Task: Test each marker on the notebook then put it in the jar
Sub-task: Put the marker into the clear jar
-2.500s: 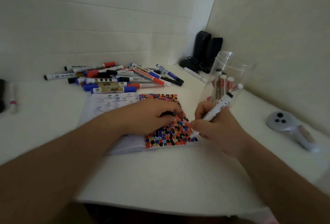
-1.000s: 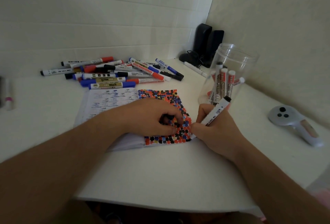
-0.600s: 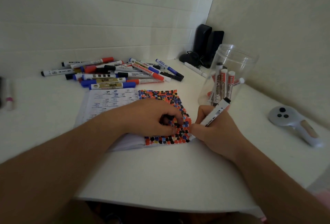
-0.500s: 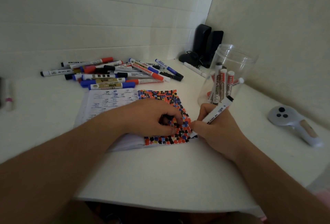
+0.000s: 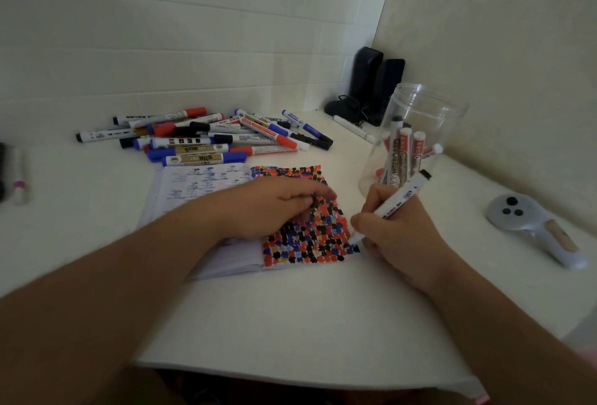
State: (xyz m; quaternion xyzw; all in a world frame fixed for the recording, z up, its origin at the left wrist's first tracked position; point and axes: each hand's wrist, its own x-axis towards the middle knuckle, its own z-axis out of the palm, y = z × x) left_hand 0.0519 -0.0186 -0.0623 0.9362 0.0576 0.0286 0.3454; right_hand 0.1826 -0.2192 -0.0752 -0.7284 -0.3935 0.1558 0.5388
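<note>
The right hand (image 5: 392, 236) pinches a marker (image 5: 392, 207), tip on the notebook (image 5: 206, 185) at four o'clock; the left hand (image 5: 271, 207), fingers curled, pinches a small dark cap on the page.

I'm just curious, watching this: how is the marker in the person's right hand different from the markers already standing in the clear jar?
The marker gripped by the right hand is slanted, with its tip down on the notebook page. The markers in the jar stand nearly upright, touching no paper. The held marker's top end is black; those in the jar show white ends and red-lettered labels. Both kinds have white barrels.
</note>
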